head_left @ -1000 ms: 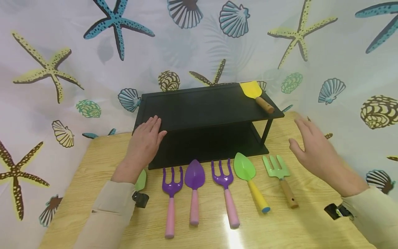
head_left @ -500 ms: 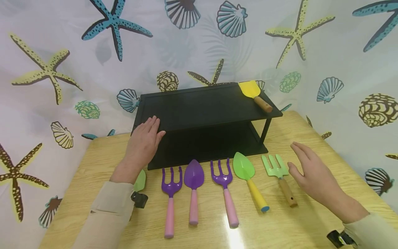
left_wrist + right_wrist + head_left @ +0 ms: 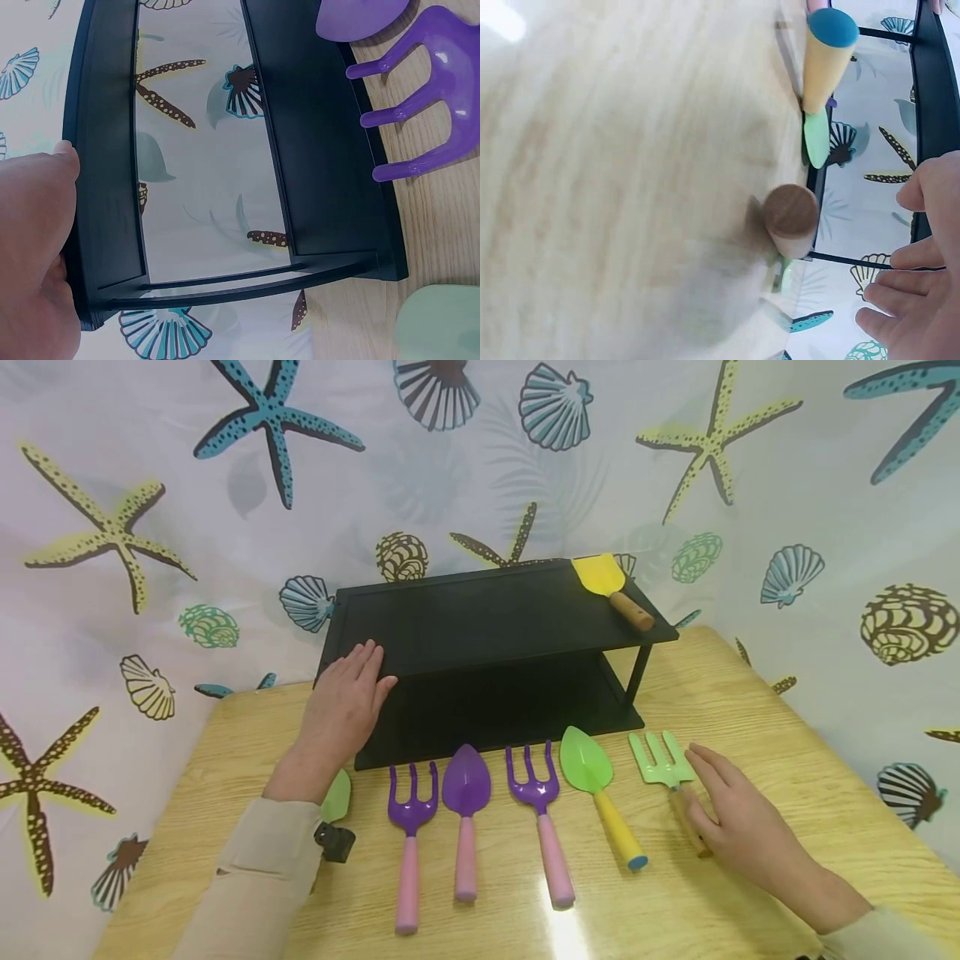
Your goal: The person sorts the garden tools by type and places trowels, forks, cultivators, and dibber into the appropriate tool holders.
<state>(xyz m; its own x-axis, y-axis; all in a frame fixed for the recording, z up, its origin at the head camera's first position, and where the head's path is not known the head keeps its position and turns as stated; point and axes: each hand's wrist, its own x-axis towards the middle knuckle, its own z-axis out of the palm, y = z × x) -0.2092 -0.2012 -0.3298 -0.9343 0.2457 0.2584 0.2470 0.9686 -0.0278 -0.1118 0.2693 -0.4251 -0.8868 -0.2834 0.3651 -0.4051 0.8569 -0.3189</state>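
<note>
In the head view, my left hand (image 3: 341, 710) rests on the front left of the black two-tier shelf (image 3: 487, 622), fingers extended. My right hand (image 3: 750, 827) hovers over the hand fork with pale green tines (image 3: 662, 767) and a wooden handle, covering part of that handle. Its fingers are spread and hold nothing; in the right wrist view the wooden handle's end (image 3: 791, 211) stands apart from the fingers. Left of that fork lies a green trowel (image 3: 587, 762) with a yellow handle. A yellow-bladed scoop (image 3: 600, 575) with a wooden handle lies on the shelf's top right.
Along the shelf's front lie a purple hand fork (image 3: 534, 791), a purple trowel (image 3: 467, 781) and another purple fork (image 3: 412, 814), all pink-handled. A pale green tool (image 3: 337, 797) is partly hidden under my left arm. A patterned curtain (image 3: 450, 468) hangs behind the wooden table (image 3: 247, 760).
My right hand has come down and a little left, from right of the shelf to over the green fork's handle. My left hand has stayed on the shelf.
</note>
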